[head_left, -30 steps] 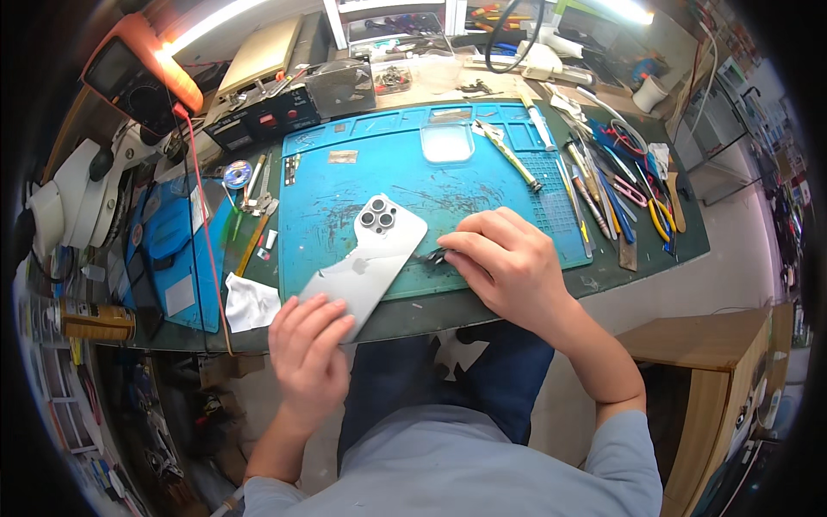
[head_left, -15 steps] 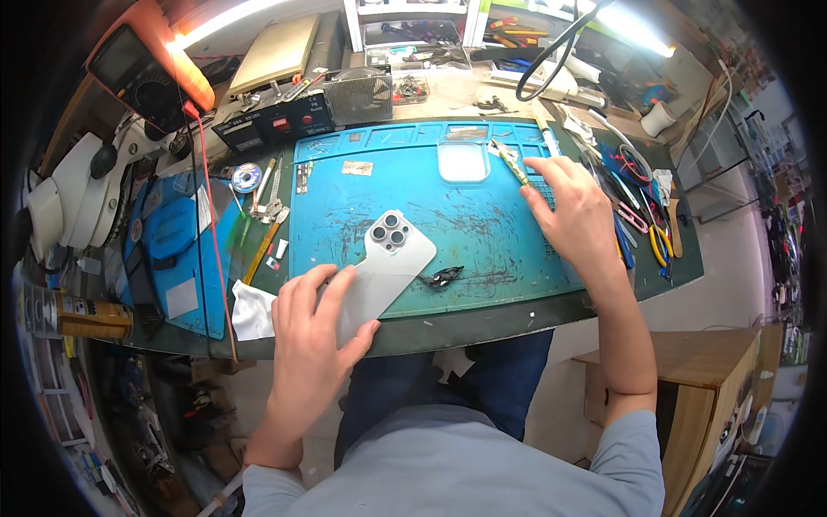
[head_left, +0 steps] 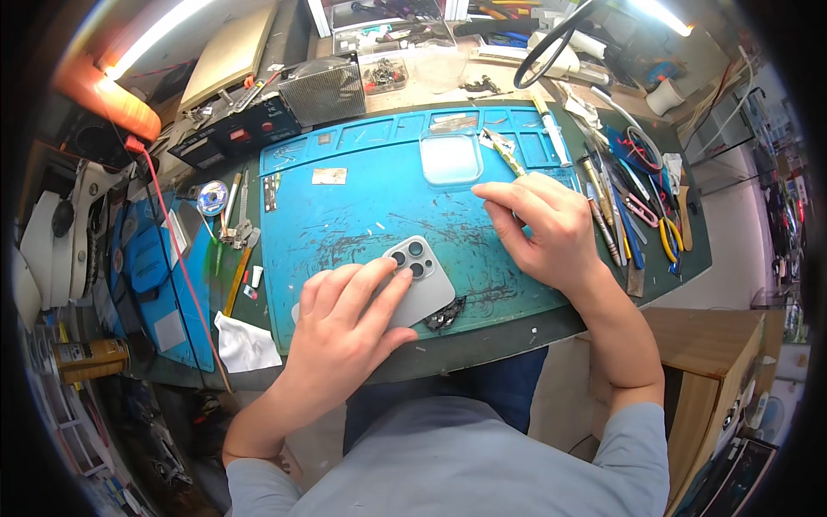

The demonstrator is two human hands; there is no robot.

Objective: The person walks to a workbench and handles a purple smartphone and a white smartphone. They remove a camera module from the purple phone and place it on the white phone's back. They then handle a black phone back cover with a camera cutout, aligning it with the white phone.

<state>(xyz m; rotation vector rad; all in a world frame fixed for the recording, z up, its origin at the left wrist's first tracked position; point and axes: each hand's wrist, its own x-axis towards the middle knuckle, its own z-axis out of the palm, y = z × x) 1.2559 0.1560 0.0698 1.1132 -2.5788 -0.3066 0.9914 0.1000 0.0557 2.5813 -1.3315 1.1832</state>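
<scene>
Reaching further up the phone [head_left: 432, 295] now, my spread left hand [head_left: 343, 332] hides much; right hand [head_left: 551, 228], centre-right: can't tell its grip.

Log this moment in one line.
left hand: on silver phone | right hand: over blue mat, grip unclear | black crumpled piece: beside phone, on mat

The phone [head_left: 433, 297] is silver-grey, the mat [head_left: 366, 202] blue with dark streaks, the cloth [head_left: 245, 343] white.

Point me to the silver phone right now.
In the head view, the silver phone lies on the front part of the blue mat, under the left hand, with the crumpled black scrap at its lower right.
</scene>
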